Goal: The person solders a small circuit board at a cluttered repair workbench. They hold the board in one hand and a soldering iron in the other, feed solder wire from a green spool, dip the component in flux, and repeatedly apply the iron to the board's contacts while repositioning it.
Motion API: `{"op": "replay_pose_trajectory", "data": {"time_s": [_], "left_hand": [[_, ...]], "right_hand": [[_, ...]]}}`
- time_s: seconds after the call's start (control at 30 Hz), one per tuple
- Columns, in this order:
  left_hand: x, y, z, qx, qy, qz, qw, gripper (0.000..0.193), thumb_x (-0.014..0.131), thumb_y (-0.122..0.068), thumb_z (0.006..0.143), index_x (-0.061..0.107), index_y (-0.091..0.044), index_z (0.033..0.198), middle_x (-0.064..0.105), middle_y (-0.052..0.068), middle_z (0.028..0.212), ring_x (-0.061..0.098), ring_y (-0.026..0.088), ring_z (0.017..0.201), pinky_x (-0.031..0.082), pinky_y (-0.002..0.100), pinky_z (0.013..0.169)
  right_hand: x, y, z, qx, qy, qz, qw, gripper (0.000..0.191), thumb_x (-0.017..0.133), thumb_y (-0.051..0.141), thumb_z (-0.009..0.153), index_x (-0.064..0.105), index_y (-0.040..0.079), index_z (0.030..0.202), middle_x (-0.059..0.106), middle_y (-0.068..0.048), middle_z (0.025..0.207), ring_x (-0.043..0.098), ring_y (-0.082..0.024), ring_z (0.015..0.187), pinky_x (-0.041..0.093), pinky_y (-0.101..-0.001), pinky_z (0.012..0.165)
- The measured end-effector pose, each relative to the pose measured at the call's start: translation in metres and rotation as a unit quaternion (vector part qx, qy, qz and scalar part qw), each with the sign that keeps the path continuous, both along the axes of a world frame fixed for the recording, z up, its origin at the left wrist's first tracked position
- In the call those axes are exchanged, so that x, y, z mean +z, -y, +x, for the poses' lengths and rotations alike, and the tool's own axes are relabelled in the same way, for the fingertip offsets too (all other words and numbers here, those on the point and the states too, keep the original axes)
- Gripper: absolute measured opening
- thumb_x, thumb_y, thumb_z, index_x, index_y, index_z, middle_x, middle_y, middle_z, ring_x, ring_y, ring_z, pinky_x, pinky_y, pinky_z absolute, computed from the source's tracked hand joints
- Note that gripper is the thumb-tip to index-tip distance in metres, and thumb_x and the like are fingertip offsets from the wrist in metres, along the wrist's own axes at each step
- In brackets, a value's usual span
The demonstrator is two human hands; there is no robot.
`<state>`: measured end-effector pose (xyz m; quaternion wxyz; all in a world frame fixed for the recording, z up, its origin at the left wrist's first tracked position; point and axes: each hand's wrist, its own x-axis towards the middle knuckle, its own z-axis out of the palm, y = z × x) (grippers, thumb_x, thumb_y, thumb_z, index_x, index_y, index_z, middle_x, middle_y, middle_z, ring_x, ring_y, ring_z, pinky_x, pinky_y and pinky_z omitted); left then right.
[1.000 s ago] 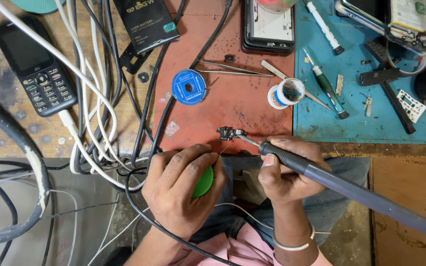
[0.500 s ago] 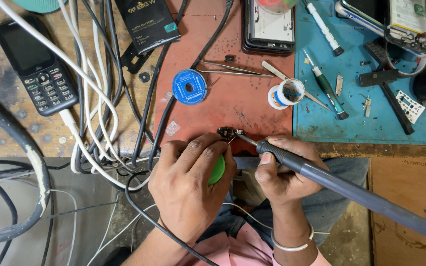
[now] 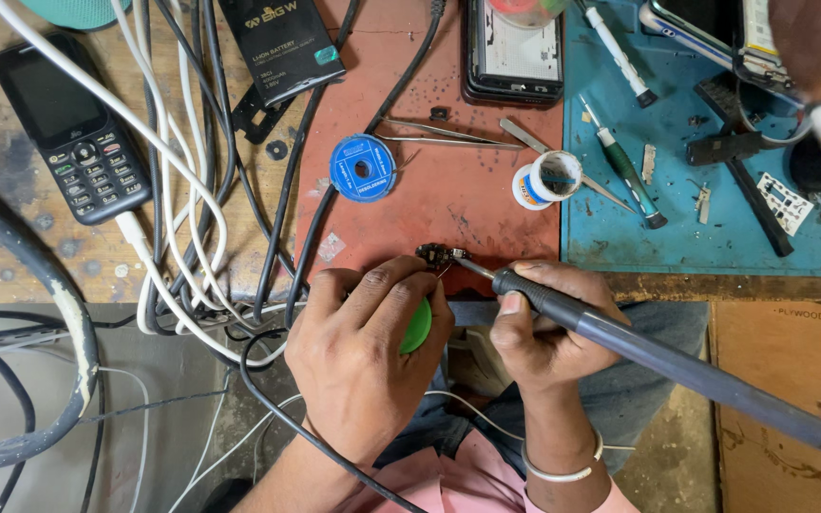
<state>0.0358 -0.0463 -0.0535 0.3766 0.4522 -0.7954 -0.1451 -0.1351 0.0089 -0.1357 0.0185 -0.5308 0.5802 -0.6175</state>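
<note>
Workbench (image 3: 11, 256): a worn wooden top; it carries a red mat (image 3: 448, 195) in the middle and a blue mat (image 3: 715, 242) at 2 o'clock.
Cables (image 3: 182, 209): a bundle of white and black cables runs from 11 o'clock down to 8 o'clock, just beside the left hand.
Soldering iron (image 3: 677, 366): a long dark handle comes in from 4 o'clock; its metal tip touches the small part at the near edge of the red mat.
Left hand (image 3: 368, 356): it is closed around a green object (image 3: 417, 326), which shows only a little between the fingers; the fingertips lie just beside the small part.
Right hand (image 3: 544, 332): it is wrapped firmly around the front end of the soldering iron, like one holds a pen; a white bangle is on the wrist.
Keypad phone (image 3: 73, 128): black, it lies flat at 10 o'clock on the wood.
Battery (image 3: 282, 43): a black flat pack at 12 o'clock, partly under the cables.
Opened phone (image 3: 515, 47): at 1 o'clock, at the far edge of the red mat.
Screwdriver (image 3: 624, 171): green grip, on the blue mat at 2 o'clock.
Tweezers (image 3: 444, 133): metal, on the red mat between the opened phone and the blue spool.
Blue spool (image 3: 363, 168): a round reel, on the red mat at 12 o'clock from the left hand.
White pot (image 3: 548, 179): small and round, open, at the border of both mats.
Small part (image 3: 434, 255): a tiny dark metal piece, at the near edge of the red mat, between both hands.
</note>
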Motion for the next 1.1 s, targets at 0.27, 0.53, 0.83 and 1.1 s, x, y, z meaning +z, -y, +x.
{"op": "replay_pose_trajectory", "data": {"time_s": [0.27, 0.53, 0.83, 1.1], "left_hand": [[0.0, 0.001, 0.001, -0.001, -0.013, -0.006, 1.0, 0.02, 0.083, -0.011, 0.079, 0.075, -0.013, 0.097, 0.074, -0.001, 0.104, 0.063, 0.022, 0.084, 0.052, 0.032, 0.071], [-0.002, 0.0, 0.002, -0.012, -0.037, -0.006, 0.999, 0.022, 0.084, -0.007, 0.077, 0.074, -0.012, 0.096, 0.073, 0.002, 0.104, 0.064, 0.024, 0.084, 0.052, 0.033, 0.073], [-0.003, 0.001, 0.001, -0.015, -0.041, -0.007, 0.999, 0.023, 0.085, -0.006, 0.076, 0.073, -0.011, 0.095, 0.073, 0.003, 0.103, 0.064, 0.024, 0.085, 0.052, 0.034, 0.074], [-0.007, 0.003, 0.011, -0.07, -0.055, -0.01, 0.996, 0.027, 0.084, -0.003, 0.071, 0.07, -0.008, 0.093, 0.071, 0.005, 0.099, 0.065, 0.026, 0.087, 0.051, 0.035, 0.075]], "right_hand": [[-0.004, -0.003, 0.0, 0.003, 0.031, -0.029, 0.999, 0.027, 0.072, 0.018, 0.098, 0.061, -0.003, 0.111, 0.066, -0.007, 0.075, 0.061, -0.007, 0.058, 0.054, -0.0206, 0.061], [-0.007, -0.002, 0.001, 0.01, 0.05, -0.053, 0.997, 0.026, 0.071, 0.016, 0.098, 0.06, -0.003, 0.112, 0.067, -0.01, 0.082, 0.066, -0.013, 0.063, 0.059, -0.0258, 0.063], [-0.012, -0.004, -0.001, 0.009, 0.064, -0.061, 0.996, 0.028, 0.07, 0.018, 0.097, 0.058, -0.004, 0.11, 0.067, -0.015, 0.083, 0.066, -0.015, 0.062, 0.059, -0.0261, 0.061], [-0.017, 0.0, -0.004, 0.006, 0.133, -0.105, 0.985, 0.027, 0.069, 0.017, 0.1, 0.057, -0.002, 0.114, 0.067, -0.017, 0.088, 0.069, -0.02, 0.067, 0.061, -0.0285, 0.064]]}}
